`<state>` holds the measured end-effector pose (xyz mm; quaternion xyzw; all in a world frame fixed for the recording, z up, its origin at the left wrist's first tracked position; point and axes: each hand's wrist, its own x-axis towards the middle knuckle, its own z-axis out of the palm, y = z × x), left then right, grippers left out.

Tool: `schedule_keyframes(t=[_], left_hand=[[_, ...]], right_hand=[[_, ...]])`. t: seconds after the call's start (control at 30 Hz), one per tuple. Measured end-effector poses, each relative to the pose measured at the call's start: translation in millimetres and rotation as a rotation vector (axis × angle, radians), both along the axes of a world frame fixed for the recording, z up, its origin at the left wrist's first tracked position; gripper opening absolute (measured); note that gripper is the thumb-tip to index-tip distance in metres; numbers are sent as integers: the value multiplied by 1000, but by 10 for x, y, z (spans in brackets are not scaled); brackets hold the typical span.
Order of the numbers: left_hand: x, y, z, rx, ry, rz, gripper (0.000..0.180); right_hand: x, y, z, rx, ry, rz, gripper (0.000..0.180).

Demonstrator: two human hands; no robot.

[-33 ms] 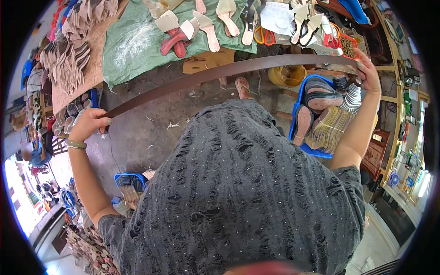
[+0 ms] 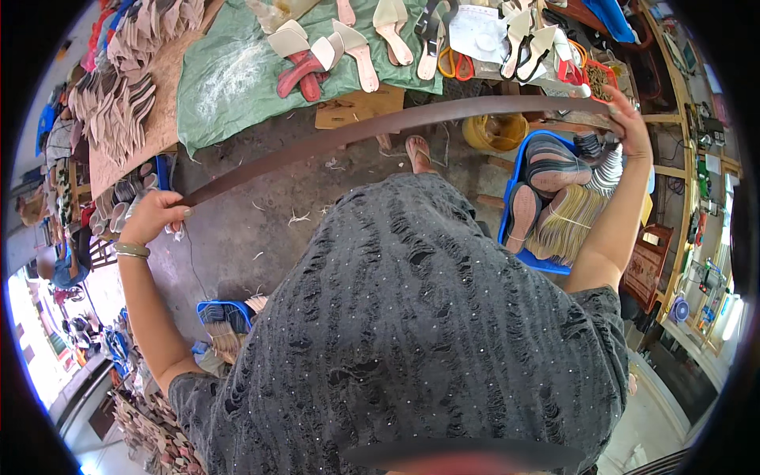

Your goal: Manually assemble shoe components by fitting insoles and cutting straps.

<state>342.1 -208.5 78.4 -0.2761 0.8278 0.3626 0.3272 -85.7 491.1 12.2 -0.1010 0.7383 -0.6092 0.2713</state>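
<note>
A long dark brown strip stretches between my two hands, bowed across the view. My left hand pinches its left end between thumb and fingers. At the other end, my right hand is closed on the strip, with a fingertip pointing upward. Past the strip, on a green cloth, lie several pale insoles or shoe parts and a crossed red strap piece. Below my right hand stands a blue crate of bundled soles.
Scissors with orange handles lie on the cloth's far side. A yellow bucket stands beside the blue crate, and a wooden stool is under the table edge. Stacked shoe parts cover the left table. A smaller blue basket sits lower left.
My right hand has shifted slightly to the left with its end of the strip. My left hand still pinches the other end, almost in the same place.
</note>
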Motion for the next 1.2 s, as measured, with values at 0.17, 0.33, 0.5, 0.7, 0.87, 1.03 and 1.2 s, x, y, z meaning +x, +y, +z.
schedule_keyframes(t=[0.17, 0.33, 0.5, 0.7, 0.87, 1.03, 1.2], left_hand=[[457, -417, -125, -182, 1, -81, 17], [1054, -851, -123, -102, -21, 242, 24], [1991, -1286, -176, 102, 337, 852, 22], [2607, -1356, -174, -41, 563, 1149, 13], [2842, -1823, -101, 170, 1263, 1177, 23], [1968, -1560, 115, 453, 1546, 1076, 33], [125, 247, -157, 146, 974, 1007, 41]], right_hand=[[-70, 32, -466, 26, 21, -213, 35], [-296, 143, -263, -285, 214, -327, 29], [51, -388, 636, -597, 570, -473, 30], [303, -453, 366, -478, 496, -640, 26], [634, -859, -964, -344, -74, -300, 25], [1134, -883, -2129, -61, -482, 52, 25], [1284, -1192, -2777, 954, 203, 1090, 26]])
